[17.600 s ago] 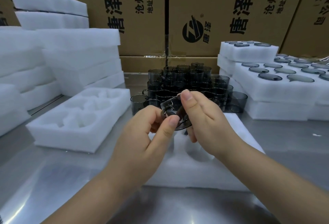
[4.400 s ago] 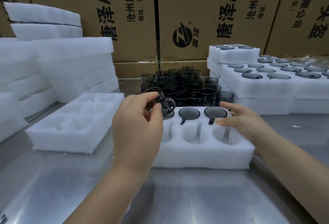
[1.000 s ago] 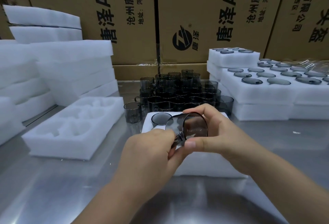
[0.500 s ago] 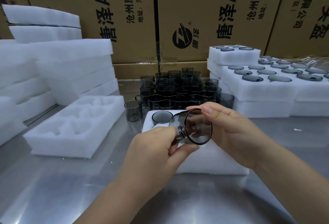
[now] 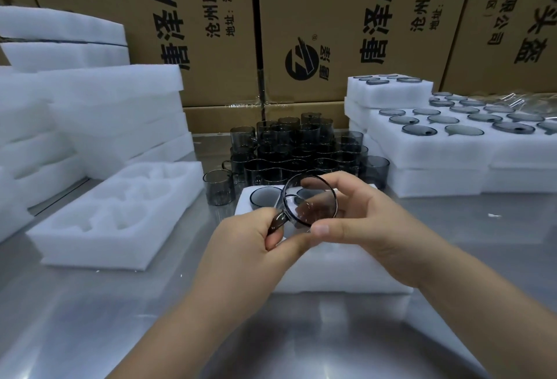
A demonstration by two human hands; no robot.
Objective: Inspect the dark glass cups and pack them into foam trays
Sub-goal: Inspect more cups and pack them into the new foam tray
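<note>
A dark glass cup (image 5: 313,202) hangs in the air with its open mouth turned toward me. My left hand (image 5: 244,253) pinches its handle between thumb and forefinger. My right hand (image 5: 366,225) holds the cup's body, thumb under the rim and fingers curled over the far side. Beneath both hands lies a white foam tray (image 5: 340,270); one cup (image 5: 265,197) sits in its far left pocket, and another shows dimly through the held glass. Behind the tray stands a stacked cluster of loose dark cups (image 5: 298,149).
An empty foam tray (image 5: 117,215) lies to the left on the steel table (image 5: 90,318). Stacks of foam sheets (image 5: 90,113) rise at the far left. Filled foam trays (image 5: 452,143) are stacked at the right. Cardboard boxes (image 5: 331,25) wall off the back.
The cup has been tilted further, so its mouth faces me more squarely. Both hands kept their grip and shifted slightly.
</note>
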